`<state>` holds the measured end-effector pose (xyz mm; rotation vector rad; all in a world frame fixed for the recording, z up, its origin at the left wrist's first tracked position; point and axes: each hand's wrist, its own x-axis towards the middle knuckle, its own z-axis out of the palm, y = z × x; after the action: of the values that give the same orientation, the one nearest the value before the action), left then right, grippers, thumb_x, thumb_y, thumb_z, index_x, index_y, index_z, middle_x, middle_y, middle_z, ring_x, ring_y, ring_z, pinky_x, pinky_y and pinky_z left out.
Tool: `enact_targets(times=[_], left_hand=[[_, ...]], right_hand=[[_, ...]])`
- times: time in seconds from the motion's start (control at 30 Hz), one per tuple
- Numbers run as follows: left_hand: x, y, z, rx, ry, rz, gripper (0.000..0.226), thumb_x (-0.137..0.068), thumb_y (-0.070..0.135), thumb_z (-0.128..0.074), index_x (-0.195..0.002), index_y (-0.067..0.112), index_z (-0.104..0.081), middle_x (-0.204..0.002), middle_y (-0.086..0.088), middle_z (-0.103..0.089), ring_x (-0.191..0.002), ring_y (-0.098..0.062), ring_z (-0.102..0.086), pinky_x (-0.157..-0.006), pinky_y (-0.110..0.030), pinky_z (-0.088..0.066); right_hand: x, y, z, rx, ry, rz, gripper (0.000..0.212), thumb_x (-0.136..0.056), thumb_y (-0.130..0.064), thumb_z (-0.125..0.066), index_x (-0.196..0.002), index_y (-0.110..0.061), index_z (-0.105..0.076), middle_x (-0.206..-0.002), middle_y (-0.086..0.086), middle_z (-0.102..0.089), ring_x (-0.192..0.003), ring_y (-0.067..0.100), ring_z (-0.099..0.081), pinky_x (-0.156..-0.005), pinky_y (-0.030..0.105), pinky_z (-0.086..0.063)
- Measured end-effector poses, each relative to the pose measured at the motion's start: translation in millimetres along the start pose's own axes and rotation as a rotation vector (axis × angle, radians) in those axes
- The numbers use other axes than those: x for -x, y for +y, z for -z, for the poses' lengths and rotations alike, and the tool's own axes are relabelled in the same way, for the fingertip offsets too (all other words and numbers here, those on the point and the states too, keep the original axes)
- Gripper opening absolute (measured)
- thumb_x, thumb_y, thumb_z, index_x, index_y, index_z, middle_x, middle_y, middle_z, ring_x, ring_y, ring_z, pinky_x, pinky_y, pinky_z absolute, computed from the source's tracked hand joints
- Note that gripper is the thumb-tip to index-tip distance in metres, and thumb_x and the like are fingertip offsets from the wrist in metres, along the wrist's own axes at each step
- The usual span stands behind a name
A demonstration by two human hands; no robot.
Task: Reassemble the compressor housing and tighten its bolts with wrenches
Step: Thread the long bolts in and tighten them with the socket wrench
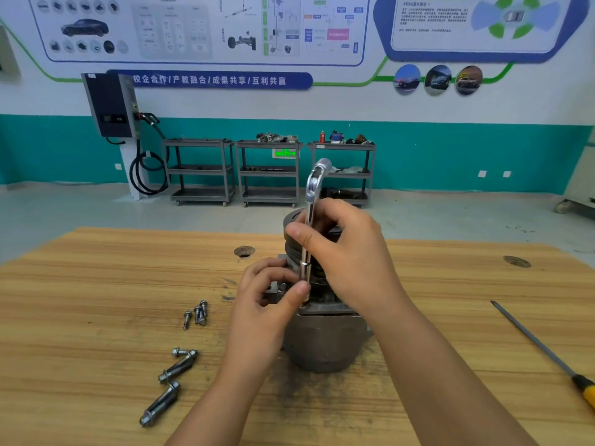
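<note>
The wrench (314,188) is held upright at the compressor (322,339), ring end up. Its shaft is grasped by the right grip (347,252), its lower end pinched by the left grip (267,297).

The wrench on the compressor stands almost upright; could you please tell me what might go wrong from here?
1. The right hand grips the wrench while the left hand pinches its lower end, so a slip could nip those fingers.
2. The compressor stands on the table with no clamp in view; turning force may twist or tip it.
3. Loose bolts lie beside the left forearm and could be knocked away.
</note>
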<state>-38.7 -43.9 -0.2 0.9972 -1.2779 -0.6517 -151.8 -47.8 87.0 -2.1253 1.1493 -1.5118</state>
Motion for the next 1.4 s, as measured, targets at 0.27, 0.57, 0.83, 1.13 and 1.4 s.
enact_targets(times=[0.27,0.57,0.83,1.13,1.4], left_hand=[[-3.3,-6.0,-0.2,0.011,-0.003,0.000,0.023,-0.067,0.047,-0.060,-0.075,0.029,-0.072,-0.109,0.015,-0.055,-0.108,0.005,-0.050,-0.093,-0.029,-0.043],[3.5,-0.2,-4.5,-0.052,0.001,-0.026,0.022,-0.067,0.048,-0.060,-0.079,0.029,-0.061,-0.114,0.018,-0.053,-0.110,0.011,-0.046,-0.090,-0.028,-0.039],[4.2,-5.3,-4.0,0.002,-0.015,-0.009,0.027,-0.075,0.045,-0.053,-0.080,0.025,-0.069,-0.116,0.017,-0.050,-0.114,0.006,-0.045,-0.097,-0.026,-0.038],[6.1,-4.7,-5.2,-0.016,0.001,-0.034,0.020,-0.073,0.045,-0.055,-0.084,0.031,-0.065,-0.118,0.018,-0.050,-0.116,0.007,-0.043,-0.092,-0.022,-0.039],[6.8,-5.4,-5.7,0.011,-0.005,-0.042,0.020,-0.079,0.043,-0.054,-0.088,0.030,-0.066,-0.119,0.018,-0.051,-0.114,0.009,-0.045,-0.088,-0.007,-0.038]], right_hand=[[-2.8,6.5,15.1,-0.199,-0.166,-0.079,0.017,-0.093,-0.014,-0.054,-0.098,-0.029,-0.062,-0.093,-0.008,-0.071,-0.095,-0.001,-0.063,-0.088,0.020,-0.049],[0.6,4.9,6.0,-0.113,-0.029,-0.034,0.016,-0.079,-0.031,-0.071,-0.083,-0.026,-0.056,-0.078,-0.006,-0.063,-0.084,0.014,-0.060,-0.084,0.040,-0.048],[-0.6,8.4,13.9,-0.215,-0.168,-0.051,0.013,-0.092,-0.012,-0.057,-0.094,-0.024,-0.062,-0.086,-0.004,-0.072,-0.087,0.005,-0.067,-0.080,0.025,-0.054],[1.0,6.8,2.5,-0.085,-0.074,-0.011,0.005,-0.089,-0.030,-0.060,-0.093,-0.032,-0.059,-0.090,-0.012,-0.067,-0.103,0.014,-0.058,-0.100,0.049,-0.038],[1.5,8.0,5.2,-0.169,-0.087,-0.022,0.004,-0.088,-0.019,-0.063,-0.090,-0.020,-0.061,-0.080,-0.002,-0.069,-0.085,0.012,-0.066,-0.089,0.043,-0.050]])
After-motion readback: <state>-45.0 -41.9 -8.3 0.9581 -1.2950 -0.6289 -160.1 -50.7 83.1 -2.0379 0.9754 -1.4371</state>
